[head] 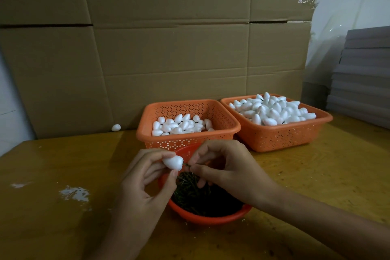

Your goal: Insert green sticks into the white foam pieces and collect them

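Left hand [143,177] pinched a white egg-shaped foam piece [173,162] steady (over the orange plastic bowl [211,218]); right hand [228,167] pinched a thin green stick [186,165] against it.

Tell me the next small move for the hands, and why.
Probably press the stick deeper into the foam piece. The right hand pinches the stick, its tip meets the foam's end, and the left hand grips the foam over the bowl, so the joint looks unfinished.

Looks like a small packing or craft workshop: flattened cardboard boxes [168,38] propped along the tabletop's [63,175] far edge, orange baskets [278,135] heaped with foam pieces [272,110], and a stack of grey sheets [363,78] at the right edge.
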{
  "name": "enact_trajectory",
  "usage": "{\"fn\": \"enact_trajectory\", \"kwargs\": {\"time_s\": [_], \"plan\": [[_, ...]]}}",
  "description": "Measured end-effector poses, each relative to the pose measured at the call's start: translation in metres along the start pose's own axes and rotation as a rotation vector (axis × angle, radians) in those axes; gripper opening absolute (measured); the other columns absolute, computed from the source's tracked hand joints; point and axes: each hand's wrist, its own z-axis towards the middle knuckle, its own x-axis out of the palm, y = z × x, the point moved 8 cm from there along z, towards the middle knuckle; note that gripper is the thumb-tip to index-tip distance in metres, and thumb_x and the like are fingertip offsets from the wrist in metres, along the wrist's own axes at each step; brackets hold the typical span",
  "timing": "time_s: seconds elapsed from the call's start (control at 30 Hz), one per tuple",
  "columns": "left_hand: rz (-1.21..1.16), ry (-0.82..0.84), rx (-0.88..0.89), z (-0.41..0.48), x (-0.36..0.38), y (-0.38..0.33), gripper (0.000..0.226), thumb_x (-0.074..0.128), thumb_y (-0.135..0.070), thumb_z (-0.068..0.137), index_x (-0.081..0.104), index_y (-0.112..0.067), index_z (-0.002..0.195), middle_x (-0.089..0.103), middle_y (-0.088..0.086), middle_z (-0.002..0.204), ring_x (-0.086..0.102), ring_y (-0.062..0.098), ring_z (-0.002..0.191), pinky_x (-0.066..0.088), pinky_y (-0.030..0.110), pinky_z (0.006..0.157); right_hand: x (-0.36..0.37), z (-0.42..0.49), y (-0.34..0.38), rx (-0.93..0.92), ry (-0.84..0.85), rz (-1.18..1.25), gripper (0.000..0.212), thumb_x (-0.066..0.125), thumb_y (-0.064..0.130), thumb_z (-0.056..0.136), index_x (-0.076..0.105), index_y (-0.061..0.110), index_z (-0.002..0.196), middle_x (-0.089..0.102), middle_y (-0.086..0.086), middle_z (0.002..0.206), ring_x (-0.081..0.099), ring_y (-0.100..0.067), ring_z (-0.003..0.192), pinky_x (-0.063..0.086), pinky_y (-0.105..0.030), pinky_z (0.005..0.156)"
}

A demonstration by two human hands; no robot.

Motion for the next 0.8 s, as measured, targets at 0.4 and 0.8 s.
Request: {"fn": "enact_trajectory", "kwargs": {"time_s": [0.4, 0.8], "plan": [[0.081, 0.059, 0.082, 0.0003, 0.0053, -0.0052, 0.029, 0.074, -0.022, 0.090, 0.072, -0.030, 0.118, 0.068, -0.008, 0.121, 0.069, 0.015, 0.116, 0.056, 0.019, 0.092, 0.0069, -0.0066, 0.0056, -0.076, 0.016, -0.012, 0.023, 0.072, 0.021, 0.097, 0.050, 0.024, 0.102, 0.081, 0.007, 0.094, 0.075, -0.016, 0.057, 0.061, -0.046, 0.054], [0.054, 0.013, 0.008, -0.0025, 0.0040, 0.0010, 0.072, 0.076, -0.041, 0.090, 0.040, -0.049, 0.152, 0.055, -0.011, 0.147, 0.068, 0.007, 0.120, 0.051, 0.016, 0.099, 0.0059, -0.0080, 0.0084, -0.119, -0.067, -0.114, 0.025, 0.074, 0.026, 0.096, 0.049, 0.025, 0.103, 0.080, 0.013, 0.091, 0.073, -0.012, 0.057, 0.060, -0.034, 0.058]]}}
